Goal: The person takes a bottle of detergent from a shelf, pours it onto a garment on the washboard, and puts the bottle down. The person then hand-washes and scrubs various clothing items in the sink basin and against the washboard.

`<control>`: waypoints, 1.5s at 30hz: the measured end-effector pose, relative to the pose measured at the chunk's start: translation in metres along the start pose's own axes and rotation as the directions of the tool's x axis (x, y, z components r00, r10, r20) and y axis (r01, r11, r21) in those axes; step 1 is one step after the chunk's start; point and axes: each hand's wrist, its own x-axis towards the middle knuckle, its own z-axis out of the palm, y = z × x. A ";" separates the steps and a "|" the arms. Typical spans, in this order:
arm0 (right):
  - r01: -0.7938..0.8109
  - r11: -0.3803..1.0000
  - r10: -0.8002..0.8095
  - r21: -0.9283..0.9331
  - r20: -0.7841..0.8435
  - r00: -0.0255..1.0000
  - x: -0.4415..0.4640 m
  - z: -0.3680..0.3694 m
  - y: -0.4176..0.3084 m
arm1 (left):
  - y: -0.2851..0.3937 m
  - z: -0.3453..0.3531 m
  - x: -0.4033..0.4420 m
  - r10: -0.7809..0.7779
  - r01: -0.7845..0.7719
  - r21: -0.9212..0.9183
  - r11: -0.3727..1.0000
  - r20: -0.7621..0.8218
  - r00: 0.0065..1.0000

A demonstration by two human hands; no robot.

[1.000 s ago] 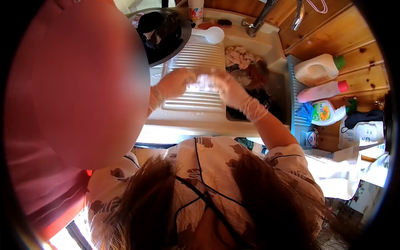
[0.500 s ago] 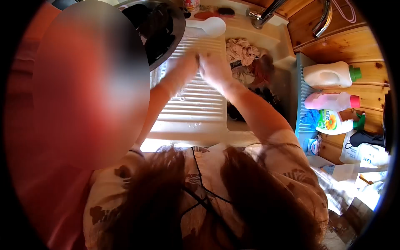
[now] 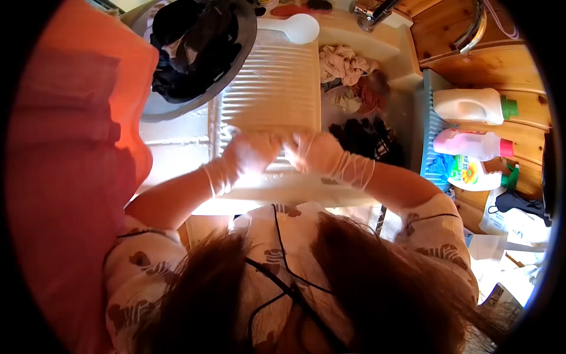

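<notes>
My left hand [image 3: 252,151] and my right hand [image 3: 318,151] meet above the near part of the ridged washboard [image 3: 271,82]. Both are closed with curled fingers, and the fingertips come together. Anything between them is too small or hidden to make out. Whitish, wrinkled bands ring both wrists; whether this is a thin glove or suds I cannot tell. Pale and reddish laundry [image 3: 348,71] and dark laundry [image 3: 365,138] lie in the sink [image 3: 407,106], right of the board.
A grey basin [image 3: 236,76] of black clothes [image 3: 194,50] stands at upper left. A white scoop [image 3: 302,28] lies at the board's far end. Beyond the sink is a faucet [image 3: 368,17]. Bottles [image 3: 471,106] line a blue rack at right. Orange-red clothing [image 3: 76,130] fills the left.
Both hands have drawn back toward my body from the board's far half, and my elbows have spread outward. The blurred shape on the left is gone, uncovering more of the basin.
</notes>
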 end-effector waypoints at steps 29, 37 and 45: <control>-0.632 0.699 0.614 0.334 0.174 0.770 0.050 0.003 0.063 | -0.044 0.051 0.087 -0.500 0.753 -0.395 0.525 0.573 0.649; -0.593 0.648 0.687 0.478 -0.030 0.726 0.007 0.002 0.103 | -0.056 0.060 0.126 -0.397 0.497 -0.356 0.791 0.318 0.861; -0.792 0.564 0.787 0.236 -0.443 0.429 -0.092 -0.083 0.164 | -0.012 0.015 0.277 -0.274 0.281 -0.567 0.774 0.101 0.957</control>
